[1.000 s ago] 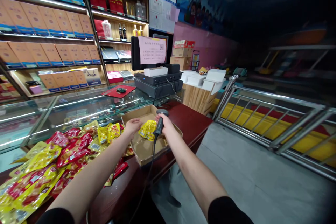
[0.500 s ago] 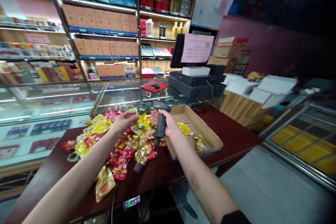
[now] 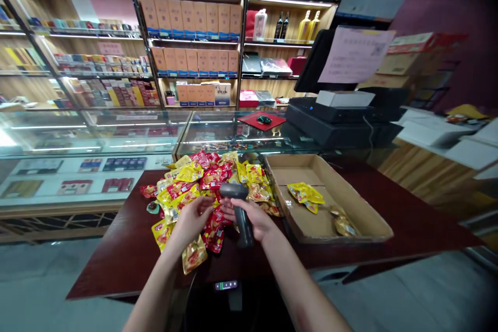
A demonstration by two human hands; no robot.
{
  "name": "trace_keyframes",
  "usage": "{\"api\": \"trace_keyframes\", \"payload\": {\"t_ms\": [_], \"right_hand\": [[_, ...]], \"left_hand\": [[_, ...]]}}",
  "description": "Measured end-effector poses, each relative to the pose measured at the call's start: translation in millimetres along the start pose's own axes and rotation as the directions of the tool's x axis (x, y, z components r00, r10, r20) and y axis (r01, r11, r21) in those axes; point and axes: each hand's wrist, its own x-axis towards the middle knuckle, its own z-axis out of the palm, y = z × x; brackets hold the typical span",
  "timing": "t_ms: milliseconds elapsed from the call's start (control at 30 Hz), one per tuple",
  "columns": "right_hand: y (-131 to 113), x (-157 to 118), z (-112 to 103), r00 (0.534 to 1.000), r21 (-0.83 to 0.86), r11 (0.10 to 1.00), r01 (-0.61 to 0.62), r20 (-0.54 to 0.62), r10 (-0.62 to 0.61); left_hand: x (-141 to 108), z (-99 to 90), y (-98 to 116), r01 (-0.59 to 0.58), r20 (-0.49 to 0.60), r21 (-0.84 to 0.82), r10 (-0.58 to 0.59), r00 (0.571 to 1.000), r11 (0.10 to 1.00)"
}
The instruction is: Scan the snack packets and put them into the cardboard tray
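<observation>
In my right hand (image 3: 254, 216) is a dark grey barcode scanner (image 3: 241, 220), its handle slanting down and its head pointing left over the snack packets. My left hand (image 3: 195, 212) hovers at the front of the pile, fingers loosely bent and apart, with nothing visible between them. Beneath and behind both hands spreads a heap of red, yellow and gold snack packets (image 3: 216, 175). A gold packet (image 3: 194, 255) lies at the near end of the heap, below my left hand.
Right of the heap stands a shallow cardboard box (image 3: 352, 187) holding a few yellow and gold packets. Behind are a glass display counter (image 3: 148, 132), a mouse (image 3: 264, 120) on a red mat and a monitor (image 3: 319, 62). A lit phone screen (image 3: 226, 285) shows below the table edge.
My view has turned left, so the counter and box appear further right. My hands have come lower and nearer over the packets, the scanner still held in my right hand.
</observation>
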Motion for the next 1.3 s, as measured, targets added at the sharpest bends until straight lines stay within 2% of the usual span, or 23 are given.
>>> {"api": "trace_keyframes", "payload": {"t_ms": [100,167,333,433,533,667,767,833,900,1000,1067,1167,1233,1300], "right_hand": [[12.6,-4.6,-3.7,0.999,-0.083,0.996,-0.011,0.041,0.015],[16.5,-6.3,-6.4,0.999,-0.129,0.992,-0.015,0.048,0.021],[21.4,-6.6,-13.6,1.000,-0.272,0.962,-0.001,-0.017,-0.004],[25.7,-6.2,-15.6,0.997,-0.319,0.947,0.024,-0.057,-0.045],[29.4,-5.4,-15.4,0.996,-0.250,0.967,0.057,-0.048,-0.071],[29.1,-4.0,-14.2,0.997,-0.185,0.981,0.063,-0.031,-0.070],[24.2,-5.7,-11.8,0.997,-0.163,0.984,0.075,-0.011,-0.077],[18.2,-8.7,-9.5,0.995,-0.130,0.987,0.099,0.012,-0.098],[10.0,-12.5,-7.7,0.990,-0.081,0.987,0.137,0.039,-0.135],[-3.2,-17.0,-8.4,0.975,-0.032,0.975,0.222,0.034,-0.221],[-9.0,-18.4,-11.8,0.962,-0.042,0.962,0.271,-0.015,-0.271],[-10.4,-17.9,-18.4,0.955,-0.067,0.958,0.278,-0.086,-0.283],[-8.3,-16.5,-21.1,0.958,-0.064,0.963,0.261,-0.107,-0.266],[-6.5,-14.9,-21.4,0.960,-0.058,0.966,0.251,-0.108,-0.256]], "left_hand": [[-15.0,-7.2,-2.7,-0.017,-0.019,0.370,0.025,1.000,0.929],[-20.5,-11.3,-3.8,-0.017,0.002,0.510,0.018,1.000,0.860],[-25.9,-1.5,-2.6,-0.086,0.136,0.615,0.002,0.991,0.783],[-29.3,12.3,2.0,-0.098,0.139,0.731,-0.007,0.990,0.675],[-33.7,23.4,6.5,-0.107,0.133,0.796,-0.001,0.991,0.596],[-38.9,34.8,8.6,-0.122,0.148,0.807,0.002,0.989,0.578],[-39.8,40.5,9.6,-0.092,0.114,0.802,0.001,0.994,0.591],[-37.3,39.8,10.5,-0.053,0.097,0.755,-0.031,0.995,0.654],[-31.1,34.1,10.0,-0.014,0.097,0.640,-0.063,0.993,0.768],[-15.7,20.5,2.8,0.052,0.115,0.354,-0.098,0.988,0.934],[-3.6,12.9,-5.1,0.161,0.150,0.077,-0.171,0.974,0.984],[11.7,8.3,-14.1,0.357,0.238,-0.279,-0.296,0.925,0.892],[18.1,8.0,-14.6,0.416,0.262,-0.363,-0.337,0.904,0.834],[21.9,6.5,-10.6,0.426,0.229,-0.377,-0.363,0.903,0.822]]}}
